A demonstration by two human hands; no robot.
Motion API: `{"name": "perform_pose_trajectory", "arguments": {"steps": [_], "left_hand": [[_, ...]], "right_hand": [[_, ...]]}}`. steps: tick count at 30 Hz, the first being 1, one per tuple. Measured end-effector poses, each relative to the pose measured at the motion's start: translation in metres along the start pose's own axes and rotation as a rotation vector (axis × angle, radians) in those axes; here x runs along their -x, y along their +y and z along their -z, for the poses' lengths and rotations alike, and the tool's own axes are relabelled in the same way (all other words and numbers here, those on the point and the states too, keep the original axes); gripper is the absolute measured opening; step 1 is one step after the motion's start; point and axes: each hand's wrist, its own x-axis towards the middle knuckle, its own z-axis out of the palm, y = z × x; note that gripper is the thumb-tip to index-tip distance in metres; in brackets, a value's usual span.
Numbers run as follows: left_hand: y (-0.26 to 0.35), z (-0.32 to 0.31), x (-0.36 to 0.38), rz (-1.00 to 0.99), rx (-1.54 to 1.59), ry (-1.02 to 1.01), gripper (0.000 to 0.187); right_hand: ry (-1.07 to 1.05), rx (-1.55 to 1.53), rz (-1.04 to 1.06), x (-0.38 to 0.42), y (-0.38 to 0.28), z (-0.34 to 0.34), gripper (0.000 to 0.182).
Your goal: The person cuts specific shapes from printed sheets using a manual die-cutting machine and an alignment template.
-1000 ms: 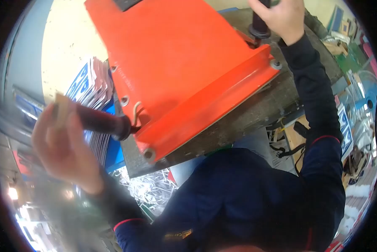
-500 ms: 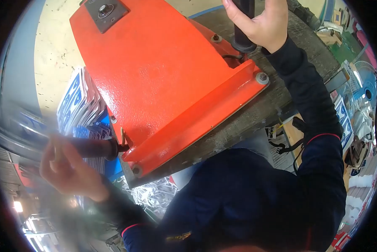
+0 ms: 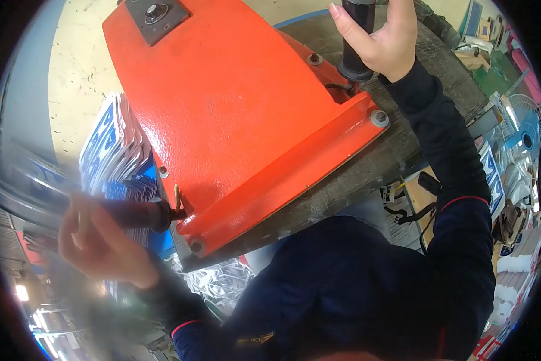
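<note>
A large red machine head point(image 3: 222, 114) with a dial point(image 3: 155, 12) on a dark plate fills the middle. Black handles stick out from both of its near corners. My right hand point(image 3: 391, 45) is at the right handle point(image 3: 356, 60), its thumb laid across the grip and its other fingers running out past the top edge. At lower left, my left hand point(image 3: 105, 243) curls at the outer end of the left handle point(image 3: 141, 215). This side of the picture is smeared, so its fingertips are not sharp.
Beneath the red head is a dark, worn board point(image 3: 318, 204). Stacks of printed blue and white sheets point(image 3: 115, 141) stand at its left. White scraps point(image 3: 216, 280) lie below the near edge. A fan point(image 3: 523, 114) and piled goods are at far right.
The machine, the right handle and my right hand appear slightly farther right and lower in the picture. Both hands stay at their handles.
</note>
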Motion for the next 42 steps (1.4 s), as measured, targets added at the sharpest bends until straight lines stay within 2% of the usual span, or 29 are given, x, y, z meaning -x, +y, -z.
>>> {"name": "perform_pose_trajectory", "arguments": {"steps": [2, 5, 6, 7, 9, 11, 13, 15, 16, 18, 19, 21, 23, 24, 26, 27, 29, 30, 31, 33, 34, 35, 37, 38, 42], "left_hand": [[0.003, -0.002, 0.002, -0.009, 0.006, -0.003, 0.038], [0.009, 0.001, 0.003, -0.01, 0.003, -0.078, 0.048], [0.007, 0.002, 0.002, -0.075, 0.011, -0.104, 0.058], [0.004, 0.002, 0.001, -0.141, 0.017, -0.128, 0.068], [0.01, -0.003, 0.005, -0.09, 0.08, -0.102, 0.095], [0.012, -0.009, 0.014, -0.034, 0.237, -0.144, 0.104], [0.015, -0.018, 0.028, 0.027, 0.477, -0.182, 0.114], [-0.013, -0.018, 0.043, -0.005, 0.744, -0.394, 0.136], [-0.008, -0.017, 0.047, 0.179, 0.651, -0.485, 0.139], [-0.022, -0.02, 0.053, 0.22, 0.56, -0.703, 0.135], [-0.034, -0.018, 0.051, 0.112, 0.269, -0.853, 0.138], [-0.041, -0.025, 0.054, 0.037, 0.169, -0.915, 0.141], [-0.046, -0.02, 0.061, 0.047, 0.092, -0.95, 0.142], [-0.047, -0.017, 0.063, 0.051, 0.017, -0.994, 0.144], [-0.049, -0.013, 0.066, 0.091, -0.047, -1.053, 0.144], [-0.05, -0.011, 0.067, 0.115, -0.108, -1.113, 0.144], [-0.052, -0.011, 0.07, 0.128, -0.103, -1.12, 0.142], [-0.05, -0.012, 0.069, 0.129, -0.105, -1.138, 0.14], [-0.048, -0.012, 0.068, 0.13, -0.106, -1.158, 0.138], [-0.046, -0.012, 0.068, 0.125, -0.117, -1.166, 0.135], [-0.045, -0.013, 0.068, 0.12, -0.13, -1.17, 0.132], [-0.044, -0.012, 0.068, 0.118, -0.125, -1.174, 0.132], [-0.046, -0.013, 0.068, 0.102, -0.138, -1.171, 0.13], [-0.047, -0.012, 0.07, 0.091, -0.129, -1.158, 0.127], [-0.05, -0.013, 0.07, 0.086, -0.122, -1.178, 0.123]], "right_hand": [[-0.02, -0.004, 0.008, -0.001, 0.001, 0.002, 0.049], [-0.026, -0.05, -0.004, -0.001, 0.005, -0.001, 0.052], [-0.016, -0.079, -0.029, -0.001, 0.007, -0.002, 0.054], [-0.052, -0.063, -0.145, 0.0, 0.003, 0.002, 0.058], [0.066, -0.081, -0.204, -0.004, -0.006, -0.001, 0.052], [0.046, -0.2, -0.26, 0.014, 0.023, -0.002, 0.063], [0.038, -0.166, -0.267, 0.015, 0.039, 0.002, 0.065], [0.059, -0.024, -0.282, 0.019, 0.061, 0.006, 0.062], [0.062, -0.014, -0.312, 0.019, 0.067, 0.008, 0.068], [0.044, 0.071, -0.331, 0.019, 0.082, 0.013, 0.068], [0.03, 0.173, -0.361, 0.02, 0.088, 0.015, 0.068], [0.008, 0.208, -0.363, 0.014, 0.091, 0.016, 0.067], [-0.002, 0.655, -0.001, -0.001, 0.083, 0.019, 0.065], [-0.006, 0.646, 0.003, -0.005, 0.074, 0.019, 0.065], [-0.1, 0.412, -0.107, -0.009, 0.046, 0.02, 0.06], [-0.104, 0.405, -0.106, -0.009, 0.032, 0.022, 0.06], [-0.241, -0.493, -0.542, -0.01, 0.006, 0.025, 0.058], [-0.173, -0.655, -0.606, -0.008, -0.005, 0.02, 0.062], [-0.174, -0.654, -0.609, -0.009, -0.01, 0.021, 0.062], [-0.23, -1.063, -0.68, -0.013, -0.019, 0.023, 0.061], [-0.164, -1.11, -0.759, -0.023, -0.039, 0.018, 0.054], [-0.163, -1.104, -0.763, -0.019, -0.031, 0.019, 0.054], [-0.195, -0.849, -0.98, -0.007, -0.001, 0.017, 0.039], [-0.076, -0.923, -1.093, -0.006, 0.003, 0.014, 0.023], [-0.031, -0.86, -1.107, 0.001, 0.05, 0.013, 0.023]]}}
